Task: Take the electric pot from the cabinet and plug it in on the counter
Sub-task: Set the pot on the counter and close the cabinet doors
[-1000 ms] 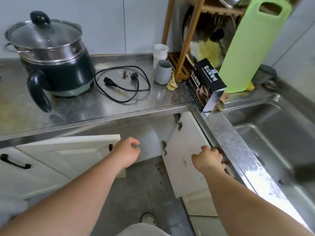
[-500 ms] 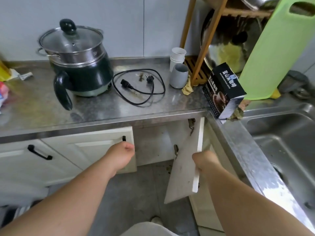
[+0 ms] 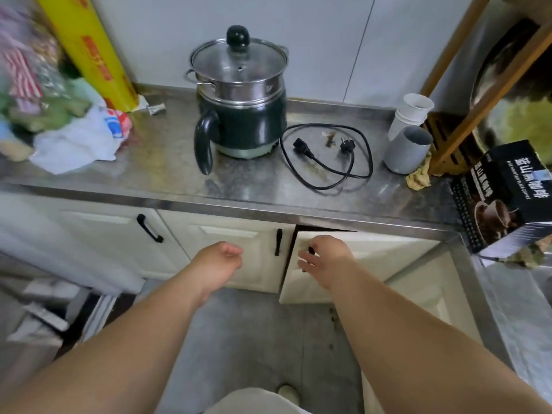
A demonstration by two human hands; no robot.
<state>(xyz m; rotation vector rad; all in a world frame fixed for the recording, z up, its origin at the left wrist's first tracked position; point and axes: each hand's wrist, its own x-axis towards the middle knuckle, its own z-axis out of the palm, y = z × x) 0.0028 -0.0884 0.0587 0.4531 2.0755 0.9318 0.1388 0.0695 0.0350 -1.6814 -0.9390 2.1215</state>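
- Stainless steel counter [image 3: 167, 174] runs along a pale wall, pretty scuffed and stained, with cream cabinet doors underneath and a grey floor below.
- Electric pot [image 3: 239, 115] sits on the counter near the back wall: dark green body, steel steamer tier on top, glass lid [image 3: 239, 62] with a black knob, black handle [image 3: 204, 141] sticking out toward the front-left.
- Power cord [image 3: 328, 156] lies in a loose loop on the counter just right of the pot. Both ends are loose on the steel, so neither one is plugged into anything.
- Right of the cord there's a grey cup [image 3: 407, 149] with a stack of white cups [image 3: 410, 113] behind it, then a wooden rack [image 3: 466, 94] and a black coffee box [image 3: 507, 198] at the counter's corner.
- Left end of the counter has a yellow roll box [image 3: 89, 52] leaning on the wall and a heap of plastic bags [image 3: 77, 138], blurry on that side.
- Left hand [image 3: 218, 261] hovers in front of the middle cabinet door [image 3: 233, 252], fingers loosely curled, holding nothing.
- Right hand [image 3: 325, 258] is at the black handle of the right cabinet door [image 3: 373, 264], fingers curled round it, though the hand covers most of the handle so the grip is hard to judge exactly.
- That right door stands slightly ajar, with a dark gap along its top edge, while the middle door looks flush, its black handle [image 3: 278, 242] in plain view between the two hands.
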